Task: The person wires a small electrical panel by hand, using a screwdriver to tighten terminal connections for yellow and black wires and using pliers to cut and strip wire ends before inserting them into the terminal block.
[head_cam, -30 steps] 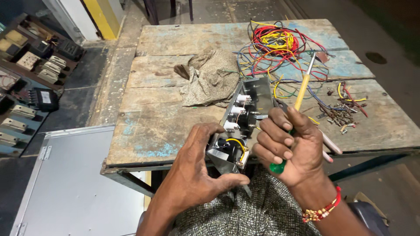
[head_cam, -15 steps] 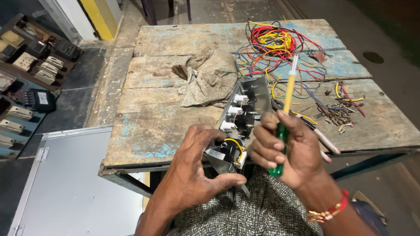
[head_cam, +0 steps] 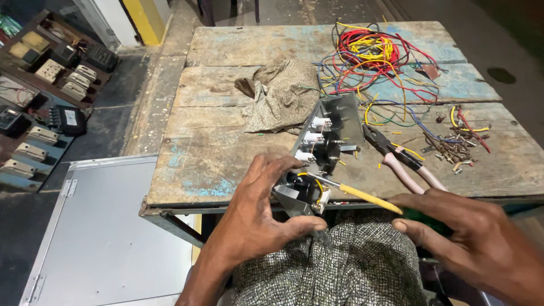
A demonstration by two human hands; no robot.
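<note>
- The left hand (head_cam: 258,218) clasps the near end of a grey metal switch panel (head_cam: 326,141), thumb under and fingers curled over its lower corner; the panel rests tilted against the near edge of the wooden table (head_cam: 215,164) and over the person's lap.
- The right hand (head_cam: 470,238) is closed around the green handle of a screwdriver (head_cam: 362,195), whose yellow shank runs left so that the tip sits among the parts at the panel's lower end, beside a short loop of yellow wire there.
- Several round and white-capped components are already seated along the panel, so the mounting looks largely done; what goes on at the tip is probably work on a terminal screw, though the contact point is too small to tell for sure.
- Few wires seem to be attached to the panel, so most of the wiring appears to be left.
- Pink-handled pliers (head_cam: 399,161) lie on the table just beside the panel, untouched.
- A tangle of coloured wires (head_cam: 379,62) sits at the far side, well apart from the hands, and cut wire scraps (head_cam: 456,141) lie to the right.
- A crumpled cloth (head_cam: 280,96) lies just beyond the panel's upper left.
</note>
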